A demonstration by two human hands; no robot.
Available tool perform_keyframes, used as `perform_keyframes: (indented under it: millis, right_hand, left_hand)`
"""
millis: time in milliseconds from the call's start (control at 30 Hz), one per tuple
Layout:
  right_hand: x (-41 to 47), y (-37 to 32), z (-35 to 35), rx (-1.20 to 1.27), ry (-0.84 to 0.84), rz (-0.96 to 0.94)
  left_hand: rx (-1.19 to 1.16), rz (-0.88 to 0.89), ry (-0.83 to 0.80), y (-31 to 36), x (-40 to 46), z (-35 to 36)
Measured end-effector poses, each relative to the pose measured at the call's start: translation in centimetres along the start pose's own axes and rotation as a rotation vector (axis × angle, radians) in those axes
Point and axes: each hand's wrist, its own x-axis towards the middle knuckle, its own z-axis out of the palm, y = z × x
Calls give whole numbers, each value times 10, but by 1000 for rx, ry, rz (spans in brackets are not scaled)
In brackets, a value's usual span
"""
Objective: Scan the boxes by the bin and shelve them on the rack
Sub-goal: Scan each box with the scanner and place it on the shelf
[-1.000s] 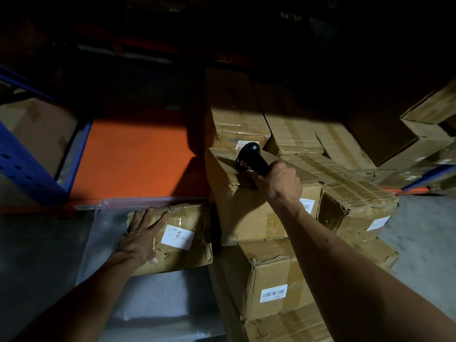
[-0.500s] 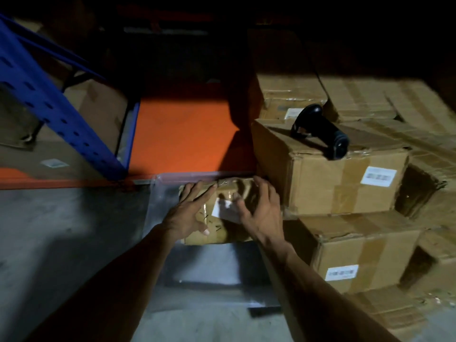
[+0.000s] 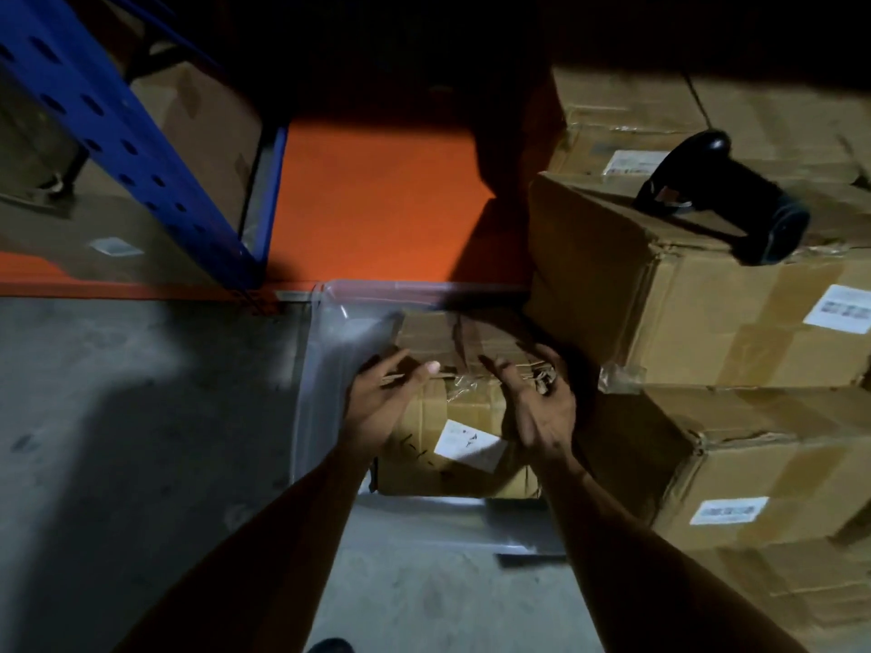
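A small taped cardboard box [image 3: 459,445] with a white label sits inside a clear plastic bin [image 3: 325,332] on the floor. My left hand [image 3: 382,402] holds its left side, thumb over the top edge. My right hand [image 3: 542,407] holds its right side, fingers curled round the upper edge. The black handheld scanner [image 3: 721,197] lies on top of the highest box of the stack [image 3: 707,313] at the right, with no hand on it.
A blue rack upright [image 3: 118,134] slants across the upper left, with an orange shelf deck [image 3: 377,200] behind the bin and boxes stored to its left. More labelled cartons [image 3: 754,492] are stacked at the right. Grey concrete floor [image 3: 132,440] lies left of the bin.
My right hand left the scanner on the top box and came down to the small box. Both hands now hold its sides and the box has tipped up toward me.
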Motion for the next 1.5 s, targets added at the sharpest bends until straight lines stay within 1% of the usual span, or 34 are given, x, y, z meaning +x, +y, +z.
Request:
perform_keyframes:
  millis: [67,167,200,333,433,533,633,733,900,1033,1133,1267,1333,1500]
  right_hand:
    - [1,12,1,61,-3,2]
    - [-3,18,-6,38,-61,-52]
    - [-4,18,-8,60,-75,-67]
    - [-19,14,-11,202,-17,-13]
    - [-46,9,-16,207,-33,-20]
    - [-79,-9,-20,190,-28,-30]
    - [-120,-44,-27,178,-8,-58]
    - [-163,-88,-41,186,15,-99]
    - [-233,-165,-74,234,26,-190]
    - [-288,-221,-111,310,19,-296]
    - [-326,-258,-146,368,-6,-359]
    - [-379,-305,-201,409,-27,-487]
    - [-399,-325,-229,430,-35,-539]
    - [-442,-384,-285,424,39,-675]
  left_hand:
    - [-96,-33,87,-9,-5,5]
    - [-204,-42,179,-9,-11,15]
    - [-201,-40,180,-10,-13,17]
    - [-95,-25,169,-10,-21,10]
    - [-52,-8,162,-6,-35,-7]
    - [14,2,173,17,-58,-32]
    - [66,14,174,60,-84,-59]
    - [86,46,155,123,-116,-82]
    - [42,119,227,223,-181,-117]
    - [39,175,230,289,-241,-136]
    - [10,206,236,336,-287,-141]
    - [-14,301,302,394,-341,-142]
    - [-31,344,289,424,-366,-139]
    - [-116,512,294,501,-426,-137]
